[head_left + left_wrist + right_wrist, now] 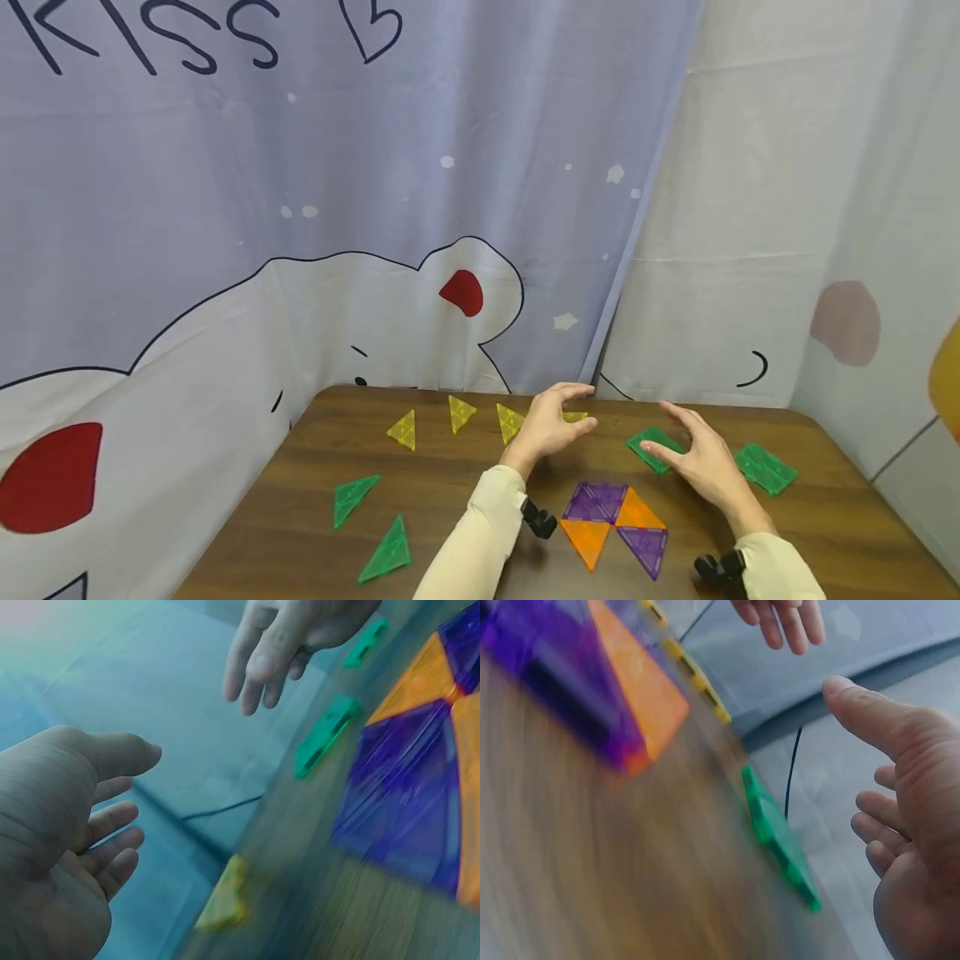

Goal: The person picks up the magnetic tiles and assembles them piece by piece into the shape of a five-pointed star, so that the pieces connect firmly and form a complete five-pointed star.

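Observation:
My left hand [547, 423] hovers over the far middle of the table, fingers and thumb apart and nothing between them. Across from it, my right hand [701, 462] is also raised and empty, with loosely bent fingers. Below and between them lies a flat cluster of translucent magnetic tiles, with purple tiles [595, 502] and orange triangles [587, 542] meeting near one point; its lower side has a gap. A green tile [655, 450] lies just beyond the right hand's thumb, partly covered. Yellow triangle tiles [509, 422] sit behind the left hand, which partly hides some.
Several yellow triangles [402, 431] line the table's back edge. Two green triangles [352, 500] lie at the left, and another green tile [765, 467] at the right. A printed curtain [375, 183] hangs behind the wooden table [292, 517]. Both wrists carry black cameras [538, 520].

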`<action>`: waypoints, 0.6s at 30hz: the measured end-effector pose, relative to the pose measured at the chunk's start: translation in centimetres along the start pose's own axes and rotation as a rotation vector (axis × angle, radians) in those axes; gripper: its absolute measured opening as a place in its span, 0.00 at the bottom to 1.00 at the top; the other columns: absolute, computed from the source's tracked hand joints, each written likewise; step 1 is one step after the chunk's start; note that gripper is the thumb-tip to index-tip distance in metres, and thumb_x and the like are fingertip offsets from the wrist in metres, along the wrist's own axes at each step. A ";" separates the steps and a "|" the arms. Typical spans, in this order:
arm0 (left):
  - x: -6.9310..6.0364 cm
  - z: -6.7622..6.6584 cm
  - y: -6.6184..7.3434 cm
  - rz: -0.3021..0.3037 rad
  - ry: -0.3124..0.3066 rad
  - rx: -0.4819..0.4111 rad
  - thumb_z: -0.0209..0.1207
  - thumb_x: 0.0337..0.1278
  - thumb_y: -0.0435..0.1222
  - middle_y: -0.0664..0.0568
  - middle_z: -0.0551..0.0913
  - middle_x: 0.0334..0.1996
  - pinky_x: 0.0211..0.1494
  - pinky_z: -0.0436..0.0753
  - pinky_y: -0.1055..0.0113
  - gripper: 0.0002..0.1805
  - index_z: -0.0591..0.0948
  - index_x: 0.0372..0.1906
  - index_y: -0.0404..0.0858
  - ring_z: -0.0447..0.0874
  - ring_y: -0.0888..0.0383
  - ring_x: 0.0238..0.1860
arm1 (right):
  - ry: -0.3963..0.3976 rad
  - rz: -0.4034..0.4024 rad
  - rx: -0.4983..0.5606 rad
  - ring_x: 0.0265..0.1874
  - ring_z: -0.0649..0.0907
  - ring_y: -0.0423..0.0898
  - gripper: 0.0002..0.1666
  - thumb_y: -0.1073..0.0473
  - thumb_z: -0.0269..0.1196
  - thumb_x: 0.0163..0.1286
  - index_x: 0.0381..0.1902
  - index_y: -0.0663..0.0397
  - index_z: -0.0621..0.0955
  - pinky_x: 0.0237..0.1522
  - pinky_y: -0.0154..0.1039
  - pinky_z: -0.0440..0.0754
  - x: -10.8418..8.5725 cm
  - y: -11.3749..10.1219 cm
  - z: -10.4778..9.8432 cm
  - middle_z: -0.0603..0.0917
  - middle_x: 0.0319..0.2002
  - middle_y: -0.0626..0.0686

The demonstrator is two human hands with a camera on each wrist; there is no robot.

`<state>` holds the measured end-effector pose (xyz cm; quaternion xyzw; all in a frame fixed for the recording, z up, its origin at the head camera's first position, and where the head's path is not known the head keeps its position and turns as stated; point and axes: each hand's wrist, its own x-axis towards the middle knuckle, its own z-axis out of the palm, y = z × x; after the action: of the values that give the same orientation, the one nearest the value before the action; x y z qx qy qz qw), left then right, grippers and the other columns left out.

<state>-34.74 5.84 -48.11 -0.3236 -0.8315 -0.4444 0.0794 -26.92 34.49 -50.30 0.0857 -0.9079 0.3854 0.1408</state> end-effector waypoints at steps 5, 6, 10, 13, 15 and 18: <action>-1.5 -3.0 -1.6 -0.048 0.053 0.042 0.75 0.70 0.38 0.51 0.84 0.72 0.74 0.81 0.52 0.28 0.85 0.73 0.43 0.83 0.49 0.70 | -0.010 -0.045 0.051 0.75 0.74 0.71 0.52 0.40 0.75 0.76 0.86 0.58 0.67 0.72 0.73 0.74 1.0 -1.7 1.5 0.73 0.80 0.67; -1.8 -3.6 -2.0 -0.061 0.061 0.045 0.75 0.69 0.37 0.51 0.84 0.72 0.75 0.80 0.50 0.28 0.86 0.72 0.43 0.82 0.48 0.71 | -0.012 -0.054 0.060 0.75 0.74 0.70 0.52 0.41 0.75 0.76 0.86 0.58 0.68 0.73 0.72 0.73 1.3 -2.1 1.8 0.73 0.80 0.66; -3.1 -5.3 -3.7 -0.086 0.084 0.046 0.75 0.68 0.35 0.48 0.85 0.71 0.75 0.80 0.47 0.28 0.86 0.71 0.40 0.81 0.45 0.73 | -0.021 -0.092 0.093 0.76 0.76 0.66 0.50 0.43 0.76 0.76 0.85 0.58 0.69 0.74 0.69 0.73 2.2 -3.3 3.6 0.75 0.80 0.63; -4.3 -6.1 -4.6 -0.099 0.077 0.057 0.75 0.68 0.35 0.46 0.85 0.71 0.74 0.81 0.47 0.28 0.86 0.71 0.40 0.81 0.45 0.73 | -0.043 -0.113 0.119 0.76 0.76 0.66 0.51 0.44 0.76 0.75 0.85 0.59 0.69 0.74 0.69 0.73 2.7 -4.1 5.1 0.76 0.79 0.63; -5.1 -6.6 -5.0 -0.104 0.071 0.065 0.75 0.68 0.35 0.46 0.84 0.72 0.74 0.81 0.45 0.27 0.86 0.71 0.41 0.81 0.43 0.73 | -0.060 -0.119 0.136 0.76 0.76 0.67 0.51 0.44 0.76 0.75 0.85 0.59 0.68 0.75 0.70 0.72 3.1 -4.5 6.0 0.77 0.79 0.63; -5.9 -7.1 -5.4 -0.119 0.064 0.076 0.76 0.68 0.36 0.47 0.84 0.73 0.77 0.78 0.43 0.28 0.86 0.71 0.42 0.79 0.42 0.75 | -0.087 -0.118 0.141 0.76 0.76 0.67 0.50 0.44 0.76 0.76 0.85 0.59 0.69 0.75 0.71 0.72 3.5 -4.9 7.1 0.77 0.79 0.63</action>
<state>-34.58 -4.64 -50.08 -0.2560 -0.8625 -0.4267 0.0918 -30.30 25.79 -50.58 0.1652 -0.8771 0.4354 0.1174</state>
